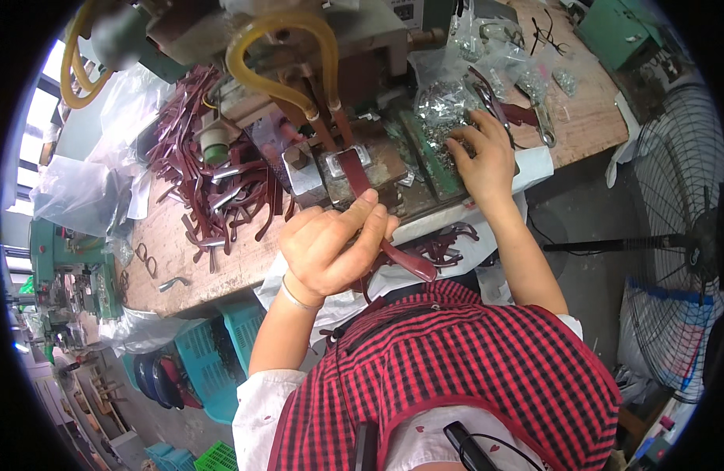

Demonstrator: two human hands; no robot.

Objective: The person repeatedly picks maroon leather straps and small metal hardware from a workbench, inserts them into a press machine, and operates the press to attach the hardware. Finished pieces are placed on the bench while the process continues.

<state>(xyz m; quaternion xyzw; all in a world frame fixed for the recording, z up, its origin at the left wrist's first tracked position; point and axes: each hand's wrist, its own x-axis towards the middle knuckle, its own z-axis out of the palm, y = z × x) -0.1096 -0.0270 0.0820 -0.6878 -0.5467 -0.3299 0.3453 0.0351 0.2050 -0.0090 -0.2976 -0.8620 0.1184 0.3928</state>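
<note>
My left hand [330, 247] is closed around a dark red glasses temple [413, 263]. Its broad end rests in the metal fixture [366, 153] of a bench machine, and its curved tip sticks out past my fingers toward my apron. My right hand [485, 157] reaches over a heap of small metal parts [439, 145] beside the machine. Its fingers are bent and somewhat apart, with the tips at the heap, and nothing shows between them. Two reddish rods [342, 125] of the machine stand just above the fixture.
A large pile of dark red temples [213, 180] covers the bench at left; more temples [448, 247] lie near my apron. Plastic bags of metal parts [444, 94] and pliers [545, 125] are at right. A caged fan [676, 188] stands beyond; a turquoise crate [209, 361] is below left.
</note>
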